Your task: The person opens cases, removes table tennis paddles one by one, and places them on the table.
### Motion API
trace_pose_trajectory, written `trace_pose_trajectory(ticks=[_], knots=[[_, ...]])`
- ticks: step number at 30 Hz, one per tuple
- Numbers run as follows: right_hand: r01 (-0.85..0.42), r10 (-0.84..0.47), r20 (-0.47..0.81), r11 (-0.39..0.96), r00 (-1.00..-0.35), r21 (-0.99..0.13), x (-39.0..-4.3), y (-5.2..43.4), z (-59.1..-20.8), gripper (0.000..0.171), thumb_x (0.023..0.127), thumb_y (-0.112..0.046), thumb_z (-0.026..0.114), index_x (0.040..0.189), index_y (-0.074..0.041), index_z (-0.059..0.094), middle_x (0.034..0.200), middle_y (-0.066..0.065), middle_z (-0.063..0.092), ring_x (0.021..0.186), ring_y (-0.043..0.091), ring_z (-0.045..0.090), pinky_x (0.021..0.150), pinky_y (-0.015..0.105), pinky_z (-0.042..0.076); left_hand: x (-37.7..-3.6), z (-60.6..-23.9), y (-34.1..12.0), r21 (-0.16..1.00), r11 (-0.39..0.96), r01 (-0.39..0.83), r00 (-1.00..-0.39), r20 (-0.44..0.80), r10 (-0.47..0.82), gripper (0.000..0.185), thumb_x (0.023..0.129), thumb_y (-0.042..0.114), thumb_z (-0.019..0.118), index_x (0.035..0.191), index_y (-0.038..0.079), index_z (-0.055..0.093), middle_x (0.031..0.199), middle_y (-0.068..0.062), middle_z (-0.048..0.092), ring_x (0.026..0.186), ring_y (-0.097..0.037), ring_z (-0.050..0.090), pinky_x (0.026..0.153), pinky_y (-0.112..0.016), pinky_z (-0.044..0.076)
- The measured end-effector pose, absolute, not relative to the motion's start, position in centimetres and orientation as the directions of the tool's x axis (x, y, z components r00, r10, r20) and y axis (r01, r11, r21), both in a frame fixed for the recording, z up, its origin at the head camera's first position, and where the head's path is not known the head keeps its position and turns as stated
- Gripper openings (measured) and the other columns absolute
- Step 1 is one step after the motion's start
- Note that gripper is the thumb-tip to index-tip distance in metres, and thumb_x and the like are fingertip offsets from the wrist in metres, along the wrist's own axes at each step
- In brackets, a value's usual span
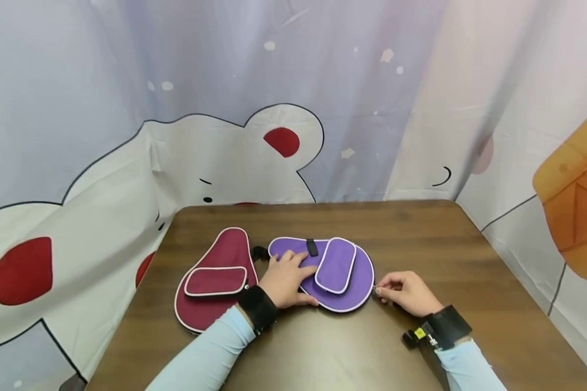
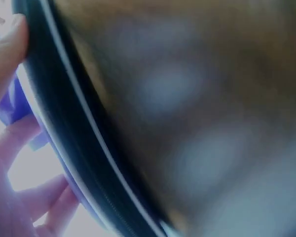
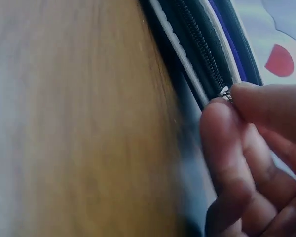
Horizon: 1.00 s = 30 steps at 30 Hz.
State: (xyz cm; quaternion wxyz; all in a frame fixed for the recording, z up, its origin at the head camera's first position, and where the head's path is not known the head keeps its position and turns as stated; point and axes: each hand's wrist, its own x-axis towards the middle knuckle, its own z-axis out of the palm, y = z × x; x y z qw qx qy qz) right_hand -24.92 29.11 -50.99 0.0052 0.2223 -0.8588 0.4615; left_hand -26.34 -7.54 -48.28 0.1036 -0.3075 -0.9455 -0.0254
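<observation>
A purple paddle-shaped zip case [image 1: 364,279] with white piping and a small front pocket [image 1: 336,265] lies flat on the table, its round end to the right. My left hand [image 1: 286,279] rests over its narrow end with fingers spread, thumb at the near edge. The left wrist view shows the thumb [image 2: 10,54] against the dark side band [image 2: 84,118]. At the round end, my right hand [image 1: 406,292] pinches the metal zipper pull [image 3: 226,94] between thumb and forefinger. Black zipper teeth [image 3: 200,42] run along the case's side from that pull.
To the left lies a similar maroon case [image 1: 225,250] with its own pocket, close beside my left wrist. A black strap [image 1: 260,253] shows between the two cases. The wooden table [image 1: 396,228] ends at a printed curtain [image 1: 225,163] behind.
</observation>
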Motion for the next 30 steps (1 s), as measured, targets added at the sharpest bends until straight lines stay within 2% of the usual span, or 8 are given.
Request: trace_pose_trajectory(ticks=[5,9,12,15,25,27,30], knots=[[-0.333,-0.276,0.198,0.638,-0.941,-0.694,-25.1,27.8,-50.2,0.007,0.098,-0.014,0.084,0.091,-0.016,0.082,0.078,-0.008,0.073,0.066,0.009,0.066,0.062,0.028,0.055,-25.5,-47.1,-7.9,-0.091,0.804,0.588,-0.784,0.179,0.594,0.09,0.079,0.086,0.077,0.153,0.035,0.067,0.147,-0.01,0.066,0.129,-0.031,0.055,0.094,-0.059,0.047],[-0.301,-0.254,0.167,0.714,-0.953,-0.632,-24.5,27.9,-49.9,0.008,0.097,-0.017,0.085,0.09,-0.02,0.082,0.078,-0.009,0.07,0.068,0.008,0.063,0.065,0.027,0.051,-24.7,-46.1,-8.8,-0.074,0.823,0.563,-0.816,0.108,0.567,0.091,0.08,0.079,0.083,0.156,0.033,0.064,0.15,-0.008,0.065,0.136,-0.03,0.057,0.103,-0.059,0.049],[-0.321,-0.287,0.157,0.717,-0.945,-0.618,-23.9,28.3,-49.6,0.009,0.097,-0.015,0.084,0.09,-0.019,0.08,0.077,-0.009,0.068,0.069,0.008,0.062,0.065,0.028,0.05,-24.3,-45.8,-9.8,-0.029,0.852,0.523,-0.849,0.073,0.524,0.089,0.084,0.074,0.084,0.158,0.031,0.062,0.156,-0.009,0.062,0.144,-0.031,0.056,0.111,-0.061,0.048],[-0.346,-0.319,0.157,0.715,-0.935,-0.607,-23.1,28.6,-49.5,0.011,0.096,-0.014,0.084,0.09,-0.019,0.078,0.077,-0.01,0.067,0.069,0.007,0.061,0.065,0.027,0.05,-23.9,-45.8,-10.3,0.002,0.865,0.502,-0.862,0.074,0.501,0.085,0.087,0.07,0.083,0.157,0.028,0.063,0.157,-0.013,0.061,0.145,-0.033,0.057,0.11,-0.063,0.049],[-0.421,-0.402,0.174,0.685,-0.899,-0.595,-20.8,28.0,-49.0,0.016,0.094,-0.009,0.085,0.089,-0.022,0.077,0.077,-0.015,0.066,0.071,0.003,0.061,0.066,0.026,0.052,-23.4,-45.8,-9.7,-0.118,0.832,0.542,-0.827,0.103,0.553,0.082,0.091,0.073,0.076,0.154,0.021,0.066,0.145,-0.016,0.069,0.132,-0.035,0.067,0.107,-0.064,0.05],[-0.423,-0.412,0.165,0.682,-0.896,-0.597,-20.7,28.0,-49.0,0.016,0.094,-0.009,0.085,0.089,-0.022,0.077,0.077,-0.016,0.066,0.072,0.003,0.062,0.067,0.026,0.053,-23.5,-45.9,-9.8,-0.12,0.824,0.554,-0.819,0.096,0.565,0.083,0.09,0.075,0.076,0.154,0.022,0.066,0.14,-0.015,0.071,0.128,-0.036,0.068,0.105,-0.06,0.053],[-0.402,-0.401,0.142,0.697,-0.905,-0.595,-20.7,28.2,-49.0,0.015,0.095,-0.01,0.085,0.09,-0.022,0.077,0.078,-0.015,0.067,0.073,0.003,0.062,0.068,0.027,0.053,-23.8,-46.0,-10.4,-0.092,0.816,0.571,-0.813,0.073,0.578,0.08,0.086,0.074,0.082,0.15,0.027,0.07,0.129,-0.011,0.072,0.116,-0.033,0.067,0.094,-0.052,0.056]])
